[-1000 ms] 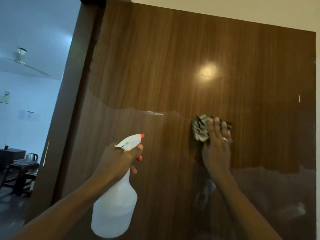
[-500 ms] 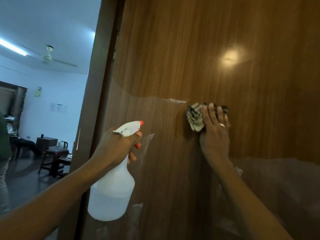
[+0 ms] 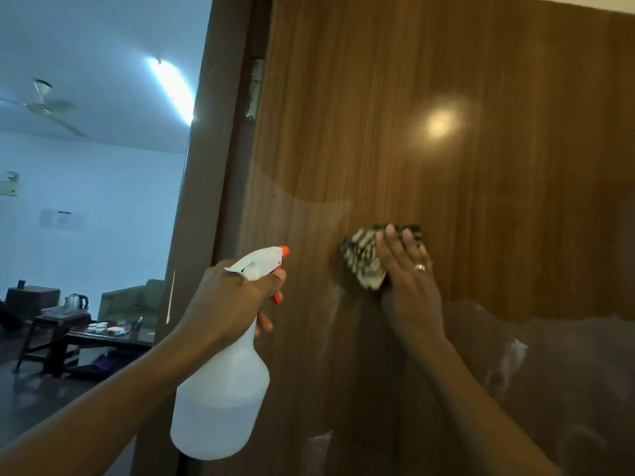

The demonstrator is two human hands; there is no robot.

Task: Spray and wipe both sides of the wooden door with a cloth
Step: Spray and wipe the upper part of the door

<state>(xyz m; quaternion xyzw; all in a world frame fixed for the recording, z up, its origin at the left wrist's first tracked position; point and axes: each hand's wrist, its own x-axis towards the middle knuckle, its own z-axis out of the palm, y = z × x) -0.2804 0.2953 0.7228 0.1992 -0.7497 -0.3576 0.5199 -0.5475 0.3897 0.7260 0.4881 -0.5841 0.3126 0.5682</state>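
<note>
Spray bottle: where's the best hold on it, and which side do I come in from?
Take the spray bottle by its narrow neck under the white head, coming from the back, opposite the orange nozzle that faces the door. The body looks wide; at the neck a finger reaches the trigger, as the left hand shows.

**Head view: wooden door (image 3: pixel 446 166) seen at close range.**
One wide-angle camera, worn on the person's head, faces the door, which fills the right two-thirds of the frame. Both forearms enter from the bottom edge, left hand (image 3: pixel 233 297) with spray bottle (image 3: pixel 220 407) at lower centre, right hand (image 3: pixel 409 293) beside it. The left third looks past the door frame (image 3: pixel 213 201) into a room (image 3: pixel 86 235).
</note>
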